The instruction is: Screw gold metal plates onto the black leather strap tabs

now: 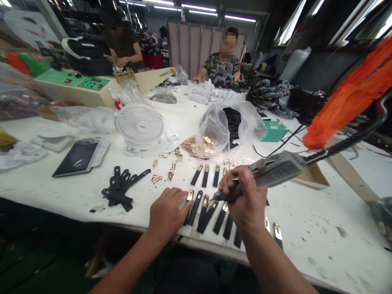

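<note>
My right hand (245, 196) is closed around a grey electric screwdriver (272, 171), its tip pointing down-left at a black strap with a gold clasp (211, 206). My left hand (168, 210) rests with curled fingers on the near row of black straps (196, 208), pressing one by its gold end. A second row of straps with gold ends (206, 174) lies just beyond. Loose gold clasps (167, 165) are scattered to the left of them, and a pile of bare black straps (121, 190) lies further left.
On the white table (321, 228) stand a small white fan (139, 126), a plastic bag of gold parts (214, 134), a black notebook (78, 157) and a beige machine (82, 87). Two people sit at the far side. An orange tassel (349, 98) hangs at right.
</note>
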{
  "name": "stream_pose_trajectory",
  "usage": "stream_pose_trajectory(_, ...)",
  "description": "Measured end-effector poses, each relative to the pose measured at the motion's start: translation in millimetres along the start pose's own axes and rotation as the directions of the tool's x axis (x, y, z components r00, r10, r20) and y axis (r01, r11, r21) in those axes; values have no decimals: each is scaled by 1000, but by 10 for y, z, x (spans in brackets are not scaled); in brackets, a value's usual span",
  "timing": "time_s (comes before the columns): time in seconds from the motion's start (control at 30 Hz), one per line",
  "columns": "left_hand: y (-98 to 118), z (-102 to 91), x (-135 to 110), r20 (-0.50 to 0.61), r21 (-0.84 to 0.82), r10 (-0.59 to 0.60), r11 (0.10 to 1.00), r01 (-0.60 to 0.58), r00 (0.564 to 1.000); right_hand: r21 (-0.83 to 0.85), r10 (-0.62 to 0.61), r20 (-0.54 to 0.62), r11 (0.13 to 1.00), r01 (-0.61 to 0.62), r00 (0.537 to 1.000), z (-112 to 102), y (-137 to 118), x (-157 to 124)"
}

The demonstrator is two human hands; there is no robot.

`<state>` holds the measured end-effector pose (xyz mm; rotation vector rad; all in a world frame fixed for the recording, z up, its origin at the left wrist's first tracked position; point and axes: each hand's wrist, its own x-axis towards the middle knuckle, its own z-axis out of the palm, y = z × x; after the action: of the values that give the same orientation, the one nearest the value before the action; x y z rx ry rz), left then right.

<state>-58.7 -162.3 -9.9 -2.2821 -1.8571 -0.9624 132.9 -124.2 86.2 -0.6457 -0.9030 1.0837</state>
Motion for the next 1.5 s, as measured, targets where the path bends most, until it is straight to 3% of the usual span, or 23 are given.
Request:
stream_pose_trajectory(0.23, 39, 46, 109, 175, 123, -115, 988, 94, 978, -108, 115, 8, 988, -114, 993, 212, 520, 146)
stream_pose_trajectory(0.4, 63, 20, 129, 256, 122, -180, 981, 153, 950, -192, 160, -1, 969, -157, 987, 267, 700, 183)
stream_pose_trajectory(0.63, 59, 60, 71, 201, 108, -167, 983, 147, 965, -215, 211, -17, 954, -209, 977, 256, 830, 185)
stream_pose_trajectory(0.73, 52, 76, 45, 153, 77, -110, 992, 100, 982, -216, 203, -15, 955, -201, 979, 241, 858, 182)
stream_pose_trajectory(0.93, 39, 72, 28, 164, 46, 9, 999, -17, 986, -204, 175, -33, 962, -178, 984, 257, 870, 220)
stream_pose_trajectory(1.5, 88, 120, 9, 110, 66, -25, 998, 18, 994, -219, 246, 10, 946, -238, 969, 233, 965, 197)
